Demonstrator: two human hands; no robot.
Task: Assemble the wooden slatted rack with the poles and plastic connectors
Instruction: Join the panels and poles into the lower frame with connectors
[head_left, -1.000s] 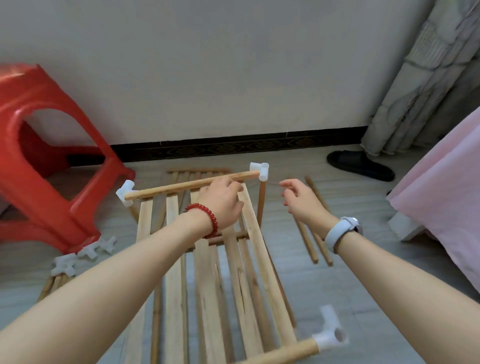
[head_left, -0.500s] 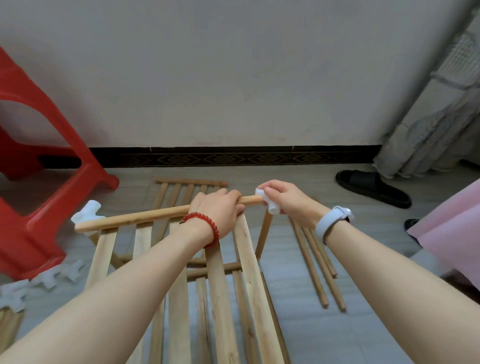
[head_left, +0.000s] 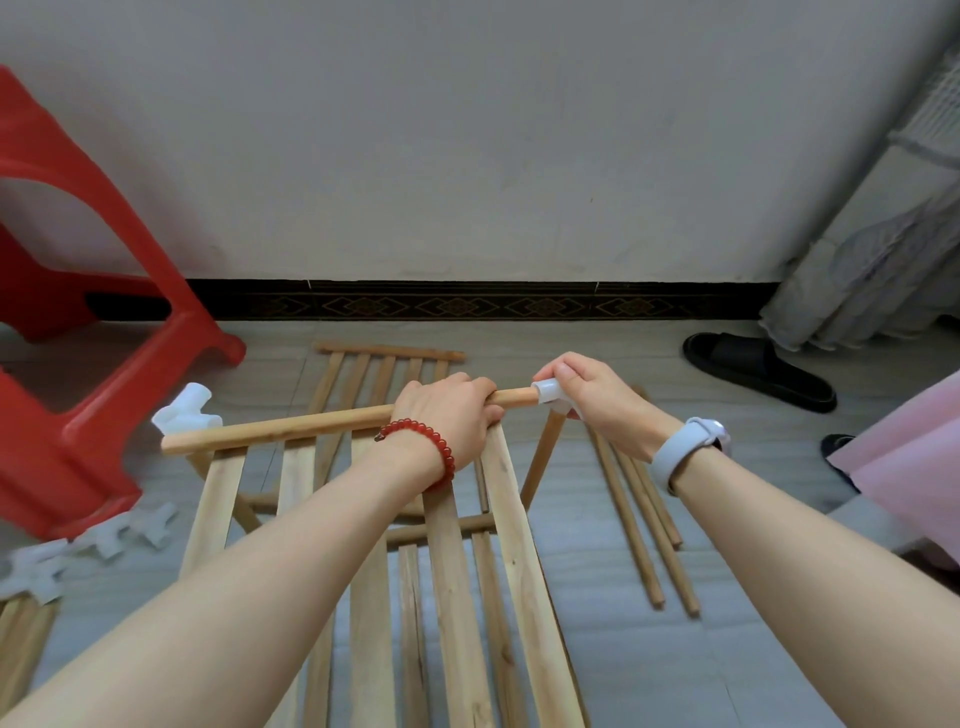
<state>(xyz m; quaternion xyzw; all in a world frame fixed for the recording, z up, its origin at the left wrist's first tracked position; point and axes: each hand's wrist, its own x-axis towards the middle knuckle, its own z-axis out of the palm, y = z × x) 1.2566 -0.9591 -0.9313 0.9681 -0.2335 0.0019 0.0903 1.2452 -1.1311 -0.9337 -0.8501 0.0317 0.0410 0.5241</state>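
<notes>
A wooden slatted panel (head_left: 452, 571) tilts up from the floor toward me, topped by a round rail (head_left: 291, 428). My left hand (head_left: 447, 415), with a red bead bracelet, grips that rail near its right end. My right hand (head_left: 592, 400), with a pale watch, holds the white plastic connector (head_left: 548, 392) on the rail's right end; a pole leg (head_left: 540, 452) slants down from it. Another white connector (head_left: 184, 413) sits by the rail's left end and looks slightly off it. A second slatted panel (head_left: 389, 364) lies flat on the floor behind.
A red plastic stool (head_left: 78, 364) lies tipped at the left. Loose white connectors (head_left: 104, 540) and wooden pieces (head_left: 21, 639) lie at the lower left. Spare poles (head_left: 639, 519) lie on the floor to the right, beyond them a black slipper (head_left: 753, 364), a curtain and pink fabric (head_left: 914, 447).
My right hand, empty and apart a second ago, has closed on the right-end connector. The view has moved closer and the panel's top rail sits lower in the frame.
</notes>
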